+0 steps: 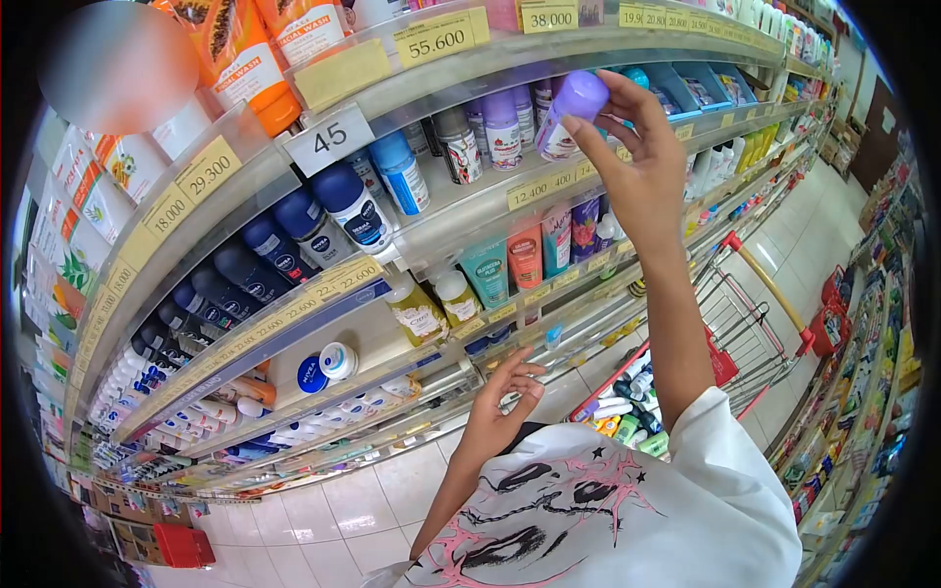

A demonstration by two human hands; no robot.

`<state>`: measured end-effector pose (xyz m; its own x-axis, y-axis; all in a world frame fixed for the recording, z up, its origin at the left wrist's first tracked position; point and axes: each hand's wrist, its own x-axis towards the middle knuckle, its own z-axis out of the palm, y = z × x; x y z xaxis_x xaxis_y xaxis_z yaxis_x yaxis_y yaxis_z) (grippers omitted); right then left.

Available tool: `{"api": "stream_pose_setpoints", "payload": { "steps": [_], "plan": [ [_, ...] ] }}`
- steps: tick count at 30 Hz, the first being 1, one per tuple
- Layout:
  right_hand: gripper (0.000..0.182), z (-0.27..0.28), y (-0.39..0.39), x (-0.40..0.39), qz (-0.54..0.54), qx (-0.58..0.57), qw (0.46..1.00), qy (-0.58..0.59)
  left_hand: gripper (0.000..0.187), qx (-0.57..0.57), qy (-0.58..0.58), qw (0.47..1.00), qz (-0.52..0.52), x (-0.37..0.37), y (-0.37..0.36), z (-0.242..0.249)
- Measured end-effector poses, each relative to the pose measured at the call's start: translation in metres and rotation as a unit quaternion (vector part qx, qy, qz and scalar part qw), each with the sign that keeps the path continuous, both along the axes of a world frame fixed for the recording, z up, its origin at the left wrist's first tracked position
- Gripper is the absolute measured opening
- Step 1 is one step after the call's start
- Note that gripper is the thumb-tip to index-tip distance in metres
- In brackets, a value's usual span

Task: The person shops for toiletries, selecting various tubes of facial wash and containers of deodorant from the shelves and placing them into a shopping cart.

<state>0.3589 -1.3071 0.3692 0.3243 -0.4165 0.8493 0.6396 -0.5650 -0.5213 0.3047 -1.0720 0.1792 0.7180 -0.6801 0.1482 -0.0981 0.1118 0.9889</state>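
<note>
A person's right hand (pixel 642 162) reaches up to a store shelf (pixel 441 208), its fingers closed around the lilac cap of a purple roll-on bottle (pixel 561 139). The bottle tilts at the shelf's front, just beside another purple-capped bottle (pixel 502 132); whether its base touches the shelf, I cannot tell. The left hand (pixel 505 397) hangs lower, before the shelving, holding nothing, fingers loosely bent and parted. A shopping cart (pixel 776 294) with a yellow handle stands at right.
</note>
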Motion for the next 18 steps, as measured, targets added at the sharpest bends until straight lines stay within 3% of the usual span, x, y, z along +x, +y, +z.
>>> {"api": "stream_pose_setpoints", "payload": {
  "steps": [18],
  "plan": [
    [0.04,-0.016,-0.009,0.028,-0.04,-0.004,0.996,0.078,0.049,0.034,0.003,0.999,-0.019,-0.002,0.006,-0.008]
  ]
}}
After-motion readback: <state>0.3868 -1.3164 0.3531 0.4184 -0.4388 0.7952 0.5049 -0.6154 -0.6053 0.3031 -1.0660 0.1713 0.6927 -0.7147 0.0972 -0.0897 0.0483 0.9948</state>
